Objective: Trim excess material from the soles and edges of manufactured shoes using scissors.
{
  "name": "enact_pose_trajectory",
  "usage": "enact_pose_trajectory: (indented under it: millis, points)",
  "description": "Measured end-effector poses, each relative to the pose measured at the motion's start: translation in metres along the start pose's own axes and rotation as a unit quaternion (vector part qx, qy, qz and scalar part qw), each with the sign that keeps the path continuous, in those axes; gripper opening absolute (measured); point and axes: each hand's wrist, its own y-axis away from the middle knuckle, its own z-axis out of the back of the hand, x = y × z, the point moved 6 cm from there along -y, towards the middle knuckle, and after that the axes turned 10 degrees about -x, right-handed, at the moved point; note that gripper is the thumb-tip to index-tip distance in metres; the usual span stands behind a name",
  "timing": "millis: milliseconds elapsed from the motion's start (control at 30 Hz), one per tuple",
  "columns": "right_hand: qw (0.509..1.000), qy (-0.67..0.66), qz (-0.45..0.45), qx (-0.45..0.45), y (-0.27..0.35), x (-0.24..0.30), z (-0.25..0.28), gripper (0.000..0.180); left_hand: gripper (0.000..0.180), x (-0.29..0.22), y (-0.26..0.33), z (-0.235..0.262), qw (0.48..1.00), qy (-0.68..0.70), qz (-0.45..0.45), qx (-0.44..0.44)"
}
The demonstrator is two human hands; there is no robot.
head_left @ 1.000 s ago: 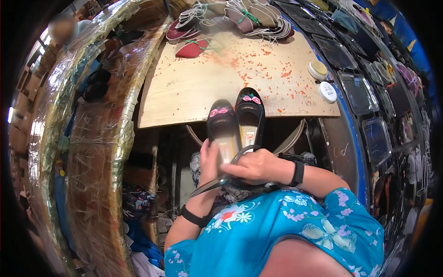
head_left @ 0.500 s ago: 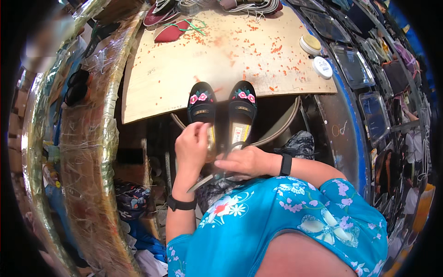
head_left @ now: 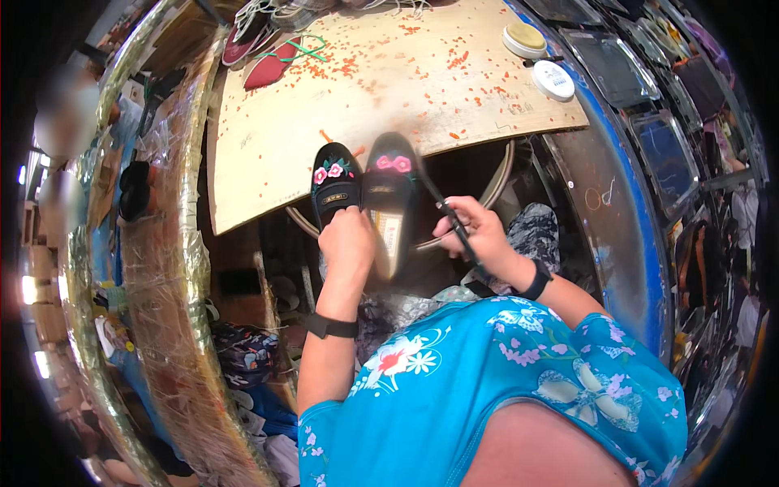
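L hand (head_left: 349, 239) ctr of frame: fingers bunched narrow over the back part of a black slip-on shoe w/ pink-and-green flower embroidery (head_left: 333, 174); can't tell if it's gripping, fingertips hidden. R hand (head_left: 475, 231) just right of ctr: closed round a long, slim, dark-handled tool (head_left: 458, 227), slanting from upper L to lower R; tool's far end too blurred to make out.

2nd matching black embroidered shoe (head_left: 391, 183) right beside the 1st, btwn the hands, a bit blurred; pale printed insole showing, toe up-frame, heel twd the wearer. Both toes overlap the near edge of a pale wooden board (head_left: 251, 154) in view; can't tell if they rest on it.

Board, upper ctr, strewn w/ small orange scraps (head_left: 458, 58). Upper L of it: flat dark-red piece (head_left: 268, 71) w/ green cord (head_left: 304, 50). Upper R: round white tub w/ tan top (head_left: 525, 37), and near it a round white lidded container (head_left: 554, 79).

Black wristband on L wrist (head_left: 331, 326), another on R wrist (head_left: 537, 278). Turquoise floral top (head_left: 438, 357) fills lower ctr. Far L: brown shelf in clear plastic wrap (head_left: 162, 300).
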Motion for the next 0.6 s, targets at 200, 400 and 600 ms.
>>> enact_pose_trajectory:
  millis: [200, 400, 600]
  points:
    - [0.983, -0.017, -0.185, 0.000, 0.007, -0.007, 0.032, 0.042, 0.019, 0.056, 0.031, 0.021, 0.975, 0.192, 0.004, -0.111]
    - [0.945, 0.298, -0.027, 0.134, 0.003, 0.000, -0.002, 0.060, 0.034, 0.074, 0.068, 0.039, 0.668, 0.697, 0.235, 0.110]
    - [0.935, 0.326, 0.113, 0.079, -0.011, 0.031, -0.034, 0.055, 0.036, 0.057, 0.083, 0.027, 0.647, 0.709, 0.232, 0.157]
